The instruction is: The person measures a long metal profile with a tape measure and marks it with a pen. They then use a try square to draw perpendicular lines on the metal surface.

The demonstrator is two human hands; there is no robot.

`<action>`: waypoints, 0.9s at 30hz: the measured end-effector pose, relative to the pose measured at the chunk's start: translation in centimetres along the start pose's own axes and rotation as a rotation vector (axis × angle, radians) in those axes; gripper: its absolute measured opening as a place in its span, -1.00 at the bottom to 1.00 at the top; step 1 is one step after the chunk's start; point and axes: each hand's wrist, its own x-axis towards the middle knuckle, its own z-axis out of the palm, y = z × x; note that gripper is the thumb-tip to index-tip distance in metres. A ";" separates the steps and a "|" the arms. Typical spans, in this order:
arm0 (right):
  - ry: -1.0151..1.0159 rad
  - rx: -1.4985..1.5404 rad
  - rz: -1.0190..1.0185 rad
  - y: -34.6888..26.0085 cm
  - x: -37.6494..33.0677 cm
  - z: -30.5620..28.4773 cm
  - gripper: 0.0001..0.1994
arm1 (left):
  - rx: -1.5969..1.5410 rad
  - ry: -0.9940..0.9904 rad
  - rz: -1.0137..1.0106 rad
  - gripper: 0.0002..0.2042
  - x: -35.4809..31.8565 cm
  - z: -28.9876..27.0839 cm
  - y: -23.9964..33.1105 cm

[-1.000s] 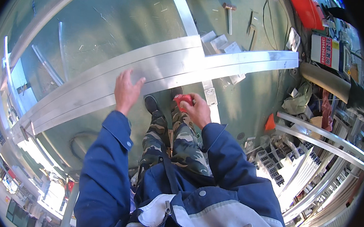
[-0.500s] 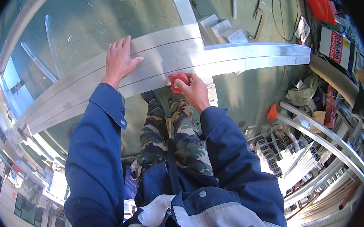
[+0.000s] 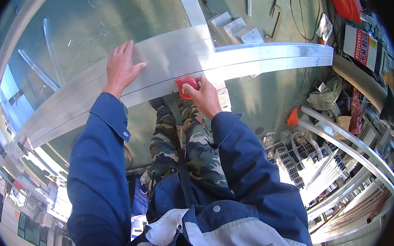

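Both hands work at a long, slightly curved silver metal beam (image 3: 165, 52), which has thin dark lines along its length. My left hand (image 3: 123, 69) lies on the beam's left part, fingers stretched and thumb out to the side, holding nothing. My right hand (image 3: 205, 95) grips a small red block-shaped tool (image 3: 185, 87) at the beam's near edge, thumb on top. Its exact kind I cannot make out, as the fingers cover part of it.
A narrower metal bar (image 3: 278, 55) extends to the right, and another bar (image 3: 188, 3) runs away from me. Short metal pieces (image 3: 233, 28) lie in the corner between them. A clamp (image 3: 275, 23) is on the green floor beyond. Long profiles (image 3: 349, 145) are stacked at the right.
The whole view has shifted slightly, so most things appear a little farther left. My left hand stays spread on the beam, and my right keeps its grip on the red tool.
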 end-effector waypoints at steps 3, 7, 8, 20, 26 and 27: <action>-0.002 0.007 0.000 0.2 -0.1 0.0 -0.37 | 0.008 -0.006 0.011 -0.13 -0.1 0.1 0.0; -0.002 -0.015 -0.001 -0.4 -0.3 -0.2 -0.37 | 0.019 -0.060 0.014 -0.09 0.2 -0.2 -0.1; -0.001 -0.030 0.001 -0.7 -0.5 -0.3 -0.37 | 0.021 -0.087 0.011 -0.07 0.1 -0.1 -0.3; 0.112 -0.234 -0.058 -2.2 -0.5 -3.1 -0.45 | -0.159 0.061 -0.206 -0.22 -12.5 -0.8 0.8; 0.212 -0.306 -0.229 -1.6 0.5 -4.2 -0.50 | -0.141 0.133 -0.205 -0.35 -12.5 0.2 0.1; 0.222 -0.301 -0.247 -1.5 0.5 -4.1 -0.50 | -0.149 0.155 -0.179 -0.37 -11.5 -0.1 0.6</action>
